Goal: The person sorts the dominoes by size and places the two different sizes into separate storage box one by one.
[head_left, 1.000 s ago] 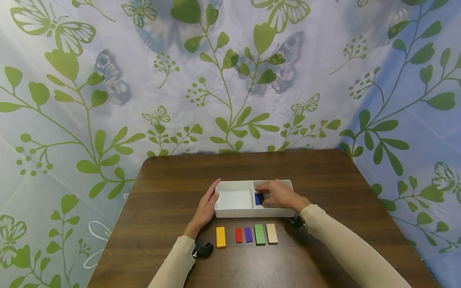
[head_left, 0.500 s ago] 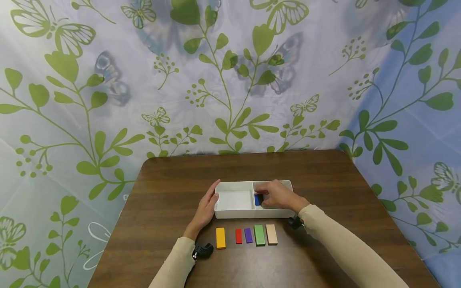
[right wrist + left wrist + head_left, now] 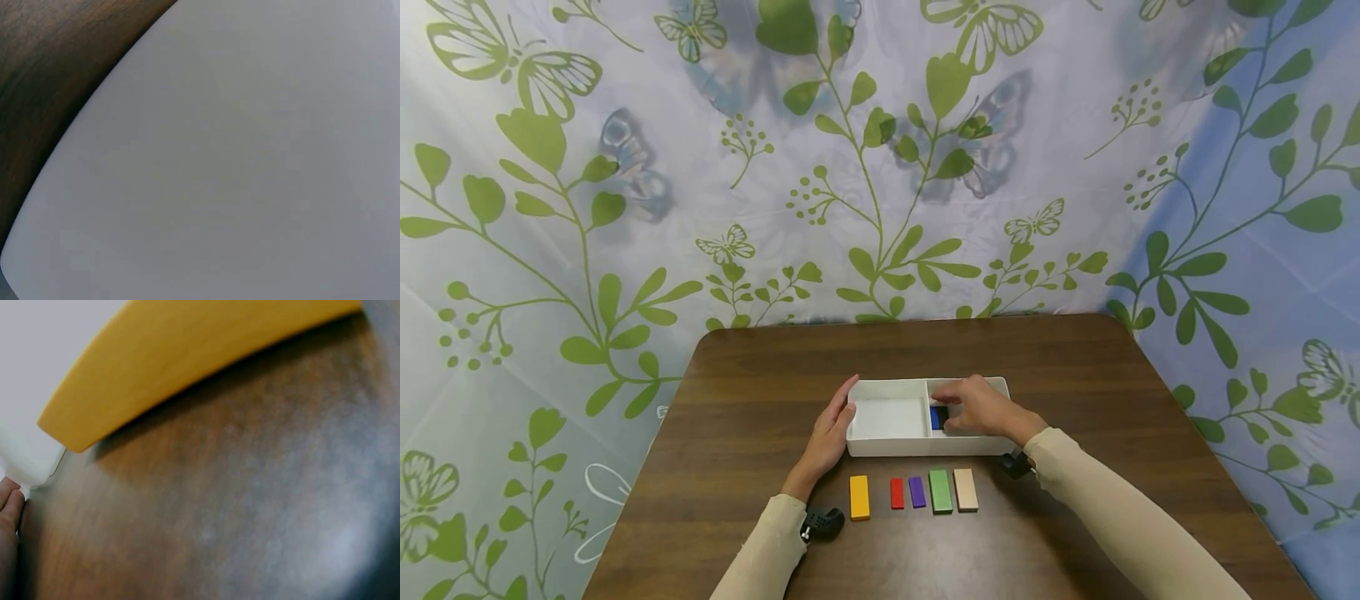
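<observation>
A white two-compartment box [image 3: 887, 447] sits on the table. My left hand [image 3: 825, 437] lies along its left end, fingers straight and thumb near the rim. Inside the right compartment, my right hand [image 3: 985, 408] reaches down with fingers and thumb curved about a black block [image 3: 943, 417]. Just left of that, against the divider, a blue block [image 3: 934, 418] shows; the hand hides much of the compartment. In the left wrist view, fingertips [image 3: 11, 503] of the left hand are at the box corner. The right wrist view is filled by the box's white wall [image 3: 219, 156].
In front of the box stand a yellow block [image 3: 859, 497], a red block [image 3: 897, 493], a purple block [image 3: 917, 492], a green block [image 3: 940, 491] and a beige block [image 3: 966, 490] in a row. A patterned curtain [image 3: 880, 183] hangs behind the brown table [image 3: 760, 358].
</observation>
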`<state>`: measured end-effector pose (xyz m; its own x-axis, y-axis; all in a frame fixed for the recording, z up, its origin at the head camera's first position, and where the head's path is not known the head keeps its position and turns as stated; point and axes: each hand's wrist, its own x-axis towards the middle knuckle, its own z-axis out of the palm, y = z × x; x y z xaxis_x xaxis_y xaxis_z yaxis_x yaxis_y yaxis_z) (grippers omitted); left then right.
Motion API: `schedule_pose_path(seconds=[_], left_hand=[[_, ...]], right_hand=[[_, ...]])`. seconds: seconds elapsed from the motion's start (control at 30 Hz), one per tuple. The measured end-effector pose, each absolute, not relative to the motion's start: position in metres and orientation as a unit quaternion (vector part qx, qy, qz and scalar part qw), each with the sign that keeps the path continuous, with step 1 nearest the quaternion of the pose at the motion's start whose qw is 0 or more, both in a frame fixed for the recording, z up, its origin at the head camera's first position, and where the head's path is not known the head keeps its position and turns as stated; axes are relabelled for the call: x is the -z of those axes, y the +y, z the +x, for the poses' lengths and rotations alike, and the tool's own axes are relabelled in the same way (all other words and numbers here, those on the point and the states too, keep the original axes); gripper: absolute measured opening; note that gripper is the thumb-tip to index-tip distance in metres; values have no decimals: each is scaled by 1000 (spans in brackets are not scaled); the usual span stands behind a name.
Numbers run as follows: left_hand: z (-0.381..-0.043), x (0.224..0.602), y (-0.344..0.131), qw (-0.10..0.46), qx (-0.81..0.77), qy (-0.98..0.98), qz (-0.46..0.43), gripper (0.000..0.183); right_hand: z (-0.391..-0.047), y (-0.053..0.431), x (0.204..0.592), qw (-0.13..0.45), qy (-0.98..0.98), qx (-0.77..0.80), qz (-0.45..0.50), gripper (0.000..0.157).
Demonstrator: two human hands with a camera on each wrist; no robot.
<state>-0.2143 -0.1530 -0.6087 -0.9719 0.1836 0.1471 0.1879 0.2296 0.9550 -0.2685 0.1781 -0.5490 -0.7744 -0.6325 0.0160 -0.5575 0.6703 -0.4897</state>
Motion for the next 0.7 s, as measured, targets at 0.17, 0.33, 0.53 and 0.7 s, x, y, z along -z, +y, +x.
schedule_pose_path(seconds=[0.17,0.33,0.53,0.7], left_hand=[[-215,608,-151,8,615,-780,-118,52],[-213,605,-147,16,617,-780,-106,52],[-205,589,-142,15,624,-775,-103,53],[-208,594,-144,16,620,-777,-107,53]], right_hand=[[-265,180,543,87,913,244,-314,54],[-262,182,535,89,913,248,-310,54],[-259,187,525,86,911,259,-309,55],[-256,192,517,94,914,262,-295,56]])
